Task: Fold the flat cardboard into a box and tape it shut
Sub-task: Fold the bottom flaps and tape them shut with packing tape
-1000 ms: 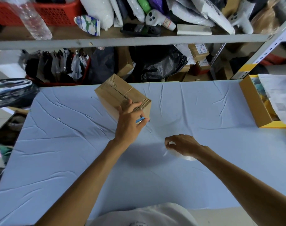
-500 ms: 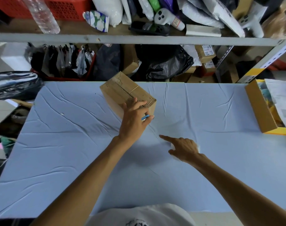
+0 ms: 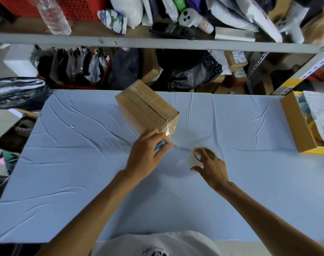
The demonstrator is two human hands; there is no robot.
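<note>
A folded brown cardboard box (image 3: 146, 108) stands on the light blue table (image 3: 83, 172) near its far edge, closed flaps facing up. Clear tape shines on its near right corner. Just in front of that corner, my left hand (image 3: 146, 156) grips a small blue cutter (image 3: 160, 145) whose tip points right at a strip of clear tape. That strip stretches from the box to the tape roll (image 3: 200, 157). My right hand (image 3: 213, 168) holds the roll with its fingers through the core, low over the table.
A yellow-edged cardboard tray (image 3: 298, 126) with papers sits at the table's right edge. Behind the table a metal shelf (image 3: 157, 42) carries bags, a bottle and controllers. Black bags and small boxes lie under it.
My left hand came off the box top and dropped to its near corner with the cutter. My right hand lifted the tape roll from the table and drew tape out from the box.
</note>
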